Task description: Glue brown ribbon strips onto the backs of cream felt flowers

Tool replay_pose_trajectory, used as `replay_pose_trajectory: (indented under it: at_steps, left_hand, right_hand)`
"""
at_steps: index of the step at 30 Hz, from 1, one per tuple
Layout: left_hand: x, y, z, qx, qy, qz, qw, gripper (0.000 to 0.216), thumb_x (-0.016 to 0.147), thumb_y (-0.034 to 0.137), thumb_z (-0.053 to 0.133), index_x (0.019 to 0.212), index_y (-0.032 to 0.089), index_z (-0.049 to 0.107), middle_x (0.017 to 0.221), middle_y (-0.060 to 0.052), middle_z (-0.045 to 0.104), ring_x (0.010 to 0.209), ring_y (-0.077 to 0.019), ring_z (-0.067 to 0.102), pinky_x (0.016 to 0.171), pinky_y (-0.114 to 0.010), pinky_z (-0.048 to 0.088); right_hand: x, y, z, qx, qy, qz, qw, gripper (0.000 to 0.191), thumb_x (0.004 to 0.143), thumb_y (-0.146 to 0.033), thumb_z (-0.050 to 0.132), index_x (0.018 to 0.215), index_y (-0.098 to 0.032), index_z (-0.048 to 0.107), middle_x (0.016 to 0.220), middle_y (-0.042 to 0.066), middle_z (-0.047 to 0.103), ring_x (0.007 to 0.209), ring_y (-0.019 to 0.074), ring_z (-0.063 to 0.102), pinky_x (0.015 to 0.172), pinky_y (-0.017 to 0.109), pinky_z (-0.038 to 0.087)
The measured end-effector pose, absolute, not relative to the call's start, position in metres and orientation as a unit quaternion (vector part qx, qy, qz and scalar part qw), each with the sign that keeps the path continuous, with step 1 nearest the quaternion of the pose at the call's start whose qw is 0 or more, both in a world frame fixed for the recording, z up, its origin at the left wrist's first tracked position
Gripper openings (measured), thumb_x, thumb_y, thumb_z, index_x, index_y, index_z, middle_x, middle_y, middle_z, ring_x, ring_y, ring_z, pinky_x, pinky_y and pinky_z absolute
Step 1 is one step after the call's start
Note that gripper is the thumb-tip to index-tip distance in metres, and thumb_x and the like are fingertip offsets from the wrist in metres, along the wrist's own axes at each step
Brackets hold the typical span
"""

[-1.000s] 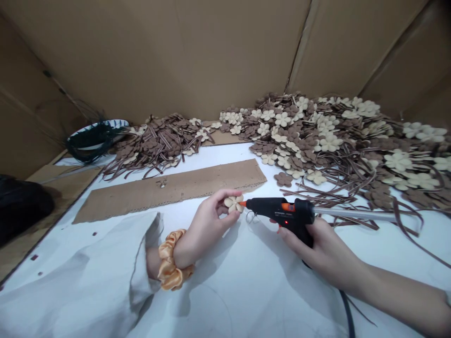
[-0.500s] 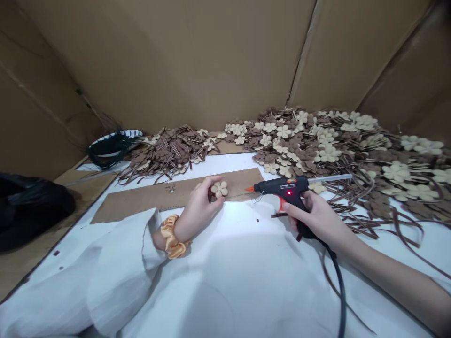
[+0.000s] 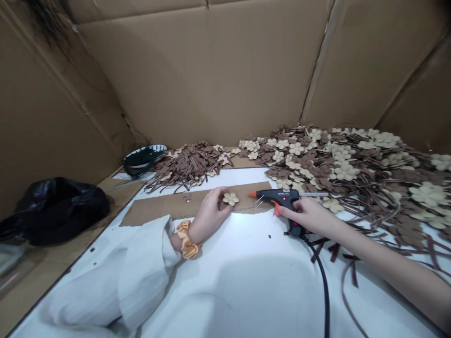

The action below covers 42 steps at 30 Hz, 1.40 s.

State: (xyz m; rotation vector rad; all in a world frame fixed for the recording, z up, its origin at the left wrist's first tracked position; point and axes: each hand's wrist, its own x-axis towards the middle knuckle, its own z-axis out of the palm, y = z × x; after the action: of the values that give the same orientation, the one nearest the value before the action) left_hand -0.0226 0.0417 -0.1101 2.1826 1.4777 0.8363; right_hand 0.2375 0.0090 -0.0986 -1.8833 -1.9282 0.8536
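My left hand [image 3: 210, 209] pinches a small cream felt flower [image 3: 231, 198] over the right end of a cardboard strip [image 3: 169, 206]. An orange scrunchie [image 3: 187, 239] sits on that wrist below a white sleeve. My right hand [image 3: 306, 215] grips a black hot glue gun [image 3: 281, 199] with an orange nozzle and a red light. The nozzle points left, a short gap from the flower. The gun's black cord [image 3: 321, 277] trails toward me across the white table [image 3: 246, 281].
A heap of brown and cream felt flowers with brown ribbons [image 3: 345, 164] fills the back right. A smaller brown pile [image 3: 186, 166] lies behind the strip. A plate with dark green cord [image 3: 143, 157] and a black bag [image 3: 56, 206] sit at left. Cardboard walls [image 3: 225, 70] enclose the table.
The view has tilted up and turned left. The glue gun's nozzle has drawn back from the flower, which my left hand still holds above the cardboard strip.
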Motion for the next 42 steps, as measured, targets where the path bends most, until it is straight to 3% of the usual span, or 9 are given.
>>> replay_pose_trajectory:
  at_steps: [9, 19, 21, 23, 26, 29, 31, 38, 42]
  left_hand:
    - [-0.024, 0.043, -0.104, 0.771, 0.541, 0.284, 0.182, 0.035, 0.077, 0.027, 0.052, 0.110, 0.017, 0.049, 0.103, -0.009, 0.063, 0.087, -0.0213, 0.060, 0.081, -0.036, 0.047]
    - [-0.024, 0.048, -0.100, 0.783, 0.552, 0.245, 0.149, 0.046, 0.076, 0.046, 0.053, 0.111, 0.017, 0.049, 0.108, -0.010, 0.063, 0.088, -0.0228, 0.060, 0.078, -0.034, 0.047]
    - [-0.024, 0.048, -0.100, 0.784, 0.554, 0.237, 0.148, 0.047, 0.076, 0.046, 0.052, 0.112, 0.016, 0.048, 0.109, -0.010, 0.063, 0.087, -0.0230, 0.060, 0.078, -0.034, 0.046]
    - [-0.024, 0.049, -0.100, 0.788, 0.553, 0.230, 0.143, 0.047, 0.077, 0.045, 0.052, 0.114, 0.017, 0.047, 0.109, -0.010, 0.063, 0.087, -0.0233, 0.061, 0.078, -0.034, 0.046]
    - [-0.025, 0.050, -0.100, 0.790, 0.555, 0.225, 0.134, 0.045, 0.078, 0.043, 0.050, 0.115, 0.018, 0.047, 0.106, -0.009, 0.065, 0.087, -0.0236, 0.061, 0.077, -0.033, 0.047]
    - [-0.025, 0.051, -0.101, 0.791, 0.550, 0.226, 0.142, 0.045, 0.078, 0.041, 0.049, 0.117, 0.018, 0.047, 0.108, -0.009, 0.065, 0.086, -0.0235, 0.061, 0.078, -0.034, 0.047]
    - [-0.025, 0.052, -0.102, 0.791, 0.539, 0.238, 0.164, 0.045, 0.078, 0.040, 0.049, 0.118, 0.018, 0.047, 0.113, -0.008, 0.064, 0.089, -0.0233, 0.061, 0.080, -0.035, 0.046]
    - [-0.027, 0.054, -0.110, 0.770, 0.503, 0.294, 0.261, 0.049, 0.074, 0.030, 0.050, 0.121, 0.015, 0.047, 0.119, -0.011, 0.062, 0.101, -0.0238, 0.059, 0.087, -0.036, 0.046]
    - [-0.026, 0.051, -0.110, 0.780, 0.492, 0.295, 0.251, 0.053, 0.071, 0.017, 0.044, 0.124, 0.015, 0.046, 0.120, -0.009, 0.061, 0.092, -0.0210, 0.059, 0.083, -0.036, 0.046]
  right_hand:
    - [0.231, 0.004, -0.085, -0.674, -0.714, 0.180, 0.058, 0.049, 0.082, -0.057, 0.037, 0.055, -0.018, 0.050, 0.060, 0.008, 0.061, 0.053, 0.0179, 0.054, 0.046, 0.025, 0.028]
    - [0.268, 0.007, -0.054, -0.671, -0.713, 0.189, 0.073, 0.053, 0.083, -0.061, 0.035, 0.058, -0.018, 0.053, 0.057, 0.005, 0.059, 0.044, 0.0118, 0.046, 0.042, 0.024, 0.025]
    - [0.293, 0.007, -0.042, -0.710, -0.686, 0.128, 0.094, 0.050, 0.085, -0.055, 0.034, 0.064, -0.017, 0.057, 0.059, 0.004, 0.062, 0.046, 0.0108, 0.049, 0.043, 0.023, 0.027]
    - [0.314, 0.007, -0.033, -0.750, -0.655, 0.017, 0.091, 0.048, 0.087, -0.049, 0.033, 0.065, -0.014, 0.059, 0.060, 0.007, 0.062, 0.052, 0.0124, 0.054, 0.048, 0.023, 0.029]
    - [0.334, 0.012, -0.034, -0.759, -0.644, -0.038, 0.086, 0.049, 0.089, -0.039, 0.027, 0.081, -0.009, 0.065, 0.078, 0.011, 0.065, 0.076, 0.0177, 0.061, 0.056, 0.025, 0.030]
    - [0.341, 0.023, -0.048, -0.766, -0.636, -0.055, 0.072, 0.019, 0.079, -0.023, 0.050, 0.085, -0.014, 0.067, 0.085, 0.009, 0.069, 0.076, 0.0179, 0.061, 0.055, 0.024, 0.031]
    - [0.345, 0.032, -0.059, -0.762, -0.640, -0.072, 0.065, 0.018, 0.077, -0.017, 0.052, 0.088, -0.017, 0.066, 0.091, 0.009, 0.069, 0.077, 0.0189, 0.061, 0.055, 0.025, 0.032]
    - [0.354, 0.041, -0.083, -0.751, -0.646, -0.125, 0.053, 0.021, 0.082, -0.020, 0.046, 0.091, -0.018, 0.064, 0.099, 0.010, 0.064, 0.084, 0.0227, 0.060, 0.056, 0.027, 0.034]
    - [0.357, 0.043, -0.091, -0.739, -0.658, -0.140, 0.045, 0.024, 0.084, -0.023, 0.042, 0.091, -0.015, 0.064, 0.097, 0.012, 0.064, 0.079, 0.0226, 0.060, 0.057, 0.028, 0.036]
